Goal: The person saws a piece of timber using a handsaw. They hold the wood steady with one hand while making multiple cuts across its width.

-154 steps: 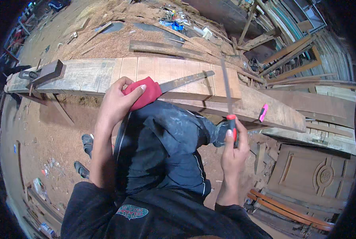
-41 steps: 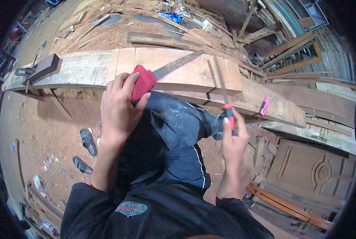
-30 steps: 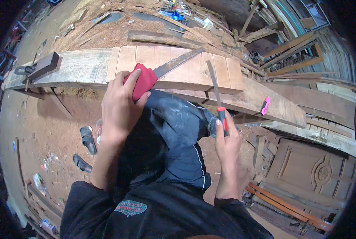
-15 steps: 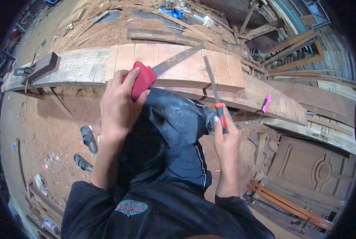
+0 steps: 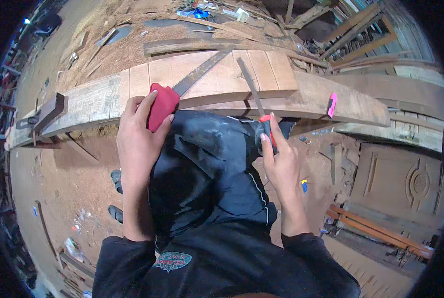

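Note:
My left hand (image 5: 141, 118) is closed on the red, cloth-like grip of a handsaw (image 5: 198, 74). The saw's blade slants up and to the right over a light wooden board (image 5: 162, 72), its toothed edge facing up-left. In my right hand (image 5: 283, 156) is a file (image 5: 251, 87) with a black and red handle. Its narrow grey blade points up-left, over the board's right part, apart from the saw blade. Several straight lines cross the board, which lies on a long, thick timber (image 5: 346, 102). My knees in dark trousers are just below the timber's near edge.
A pink and black marker-like item (image 5: 332, 105) lies on the timber's right part. Toward its left end sits a dark wooden block (image 5: 50, 110). Sawdust (image 5: 117, 54) and offcuts cover the ground beyond. Dark sandals (image 5: 116, 213) and a carved door panel (image 5: 400, 174) are nearer me.
The view has tilted, so the timber's left end sits lower. Both hands, still holding saw and file, appear a little farther left in the picture.

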`<state>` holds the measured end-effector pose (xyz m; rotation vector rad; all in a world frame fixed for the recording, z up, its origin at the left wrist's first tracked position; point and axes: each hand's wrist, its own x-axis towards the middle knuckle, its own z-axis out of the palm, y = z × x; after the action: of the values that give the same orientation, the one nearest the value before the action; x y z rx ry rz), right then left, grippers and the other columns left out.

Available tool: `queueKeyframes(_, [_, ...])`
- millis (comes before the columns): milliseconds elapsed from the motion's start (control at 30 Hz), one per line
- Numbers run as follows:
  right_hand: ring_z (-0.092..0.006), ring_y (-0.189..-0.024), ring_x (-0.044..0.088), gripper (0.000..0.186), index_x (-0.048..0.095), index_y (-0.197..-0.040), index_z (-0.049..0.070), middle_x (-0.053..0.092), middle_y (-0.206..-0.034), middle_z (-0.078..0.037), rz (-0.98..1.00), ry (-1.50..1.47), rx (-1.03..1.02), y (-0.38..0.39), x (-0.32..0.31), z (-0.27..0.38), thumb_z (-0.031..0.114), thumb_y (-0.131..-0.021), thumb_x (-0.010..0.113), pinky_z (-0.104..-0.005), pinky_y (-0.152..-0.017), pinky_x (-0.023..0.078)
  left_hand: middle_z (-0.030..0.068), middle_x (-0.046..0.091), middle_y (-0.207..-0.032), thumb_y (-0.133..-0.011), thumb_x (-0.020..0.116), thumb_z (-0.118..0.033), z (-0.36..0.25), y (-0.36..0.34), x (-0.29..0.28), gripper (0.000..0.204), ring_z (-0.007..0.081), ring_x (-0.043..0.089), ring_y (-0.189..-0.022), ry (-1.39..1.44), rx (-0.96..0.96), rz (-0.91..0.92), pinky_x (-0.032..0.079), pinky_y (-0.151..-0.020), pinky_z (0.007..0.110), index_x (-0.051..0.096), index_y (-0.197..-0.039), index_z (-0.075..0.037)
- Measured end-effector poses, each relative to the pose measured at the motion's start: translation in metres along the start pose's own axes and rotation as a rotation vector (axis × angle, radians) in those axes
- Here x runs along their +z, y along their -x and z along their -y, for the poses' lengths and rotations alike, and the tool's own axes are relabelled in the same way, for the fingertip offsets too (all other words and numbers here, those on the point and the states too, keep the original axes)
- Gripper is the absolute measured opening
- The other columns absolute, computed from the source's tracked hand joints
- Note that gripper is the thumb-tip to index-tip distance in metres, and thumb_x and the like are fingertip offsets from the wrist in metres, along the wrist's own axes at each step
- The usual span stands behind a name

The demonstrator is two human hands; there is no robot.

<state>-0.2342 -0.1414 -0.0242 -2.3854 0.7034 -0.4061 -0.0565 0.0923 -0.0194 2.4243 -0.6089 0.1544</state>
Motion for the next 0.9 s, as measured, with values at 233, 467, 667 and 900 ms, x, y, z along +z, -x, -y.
queueKeyframes(233, [-0.0441, -0.097, 0.071, 0.046, 0.059, -0.142, 0.003, 0.071, -0.108, -0.03, -0.009, -0.035, 0.038, -0.008, -0.019, 0.012, 0.017, -0.099, 0.063, -0.0456, -0.081, 0.056, 0.0145, 0.065, -0.12, -0.083, 0.082, -0.024, 0.0, -0.003, 0.005, 0.054, 0.0351, 0.067, -0.108, -0.051, 0.021, -0.014, 0.054, -0.093, 0.043, 0.067, -0.132, -0.006])
queueKeyframes(467, [-0.0432, -0.094, 0.072, 0.053, 0.052, -0.152, 0.017, 0.073, -0.106, -0.024, -0.11, -0.05, -0.061, 0.001, -0.016, 0.009, 0.021, -0.101, 0.062, -0.0472, -0.077, 0.057, 0.0151, 0.065, -0.119, -0.084, 0.083, -0.025, -0.004, -0.005, 0.004, 0.054, 0.0325, 0.066, -0.11, -0.051, -0.008, 0.014, 0.052, -0.096, 0.042, 0.067, -0.133, -0.007])
queueKeyframes(667, [-0.0442, -0.074, 0.068, 0.055, 0.052, -0.152, 0.017, 0.068, -0.081, -0.023, -0.009, 0.087, -0.055, 0.007, 0.004, -0.005, 0.026, -0.099, 0.063, -0.0528, -0.065, 0.054, 0.0156, 0.065, -0.117, -0.084, 0.083, -0.026, -0.005, -0.005, 0.003, 0.054, 0.0319, 0.066, -0.11, -0.044, -0.017, 0.037, 0.052, -0.096, 0.041, 0.067, -0.131, -0.005])
queueKeyframes(900, [-0.0442, -0.084, 0.07, 0.054, 0.056, -0.148, 0.01, 0.07, -0.089, -0.025, -0.177, -0.099, -0.146, -0.002, -0.011, 0.003, 0.021, -0.097, 0.067, -0.0484, -0.072, 0.055, 0.0157, 0.066, -0.114, -0.085, 0.083, -0.025, -0.003, -0.008, 0.002, 0.054, 0.0306, 0.066, -0.109, -0.063, -0.005, 0.038, 0.052, -0.096, 0.04, 0.067, -0.131, -0.002])
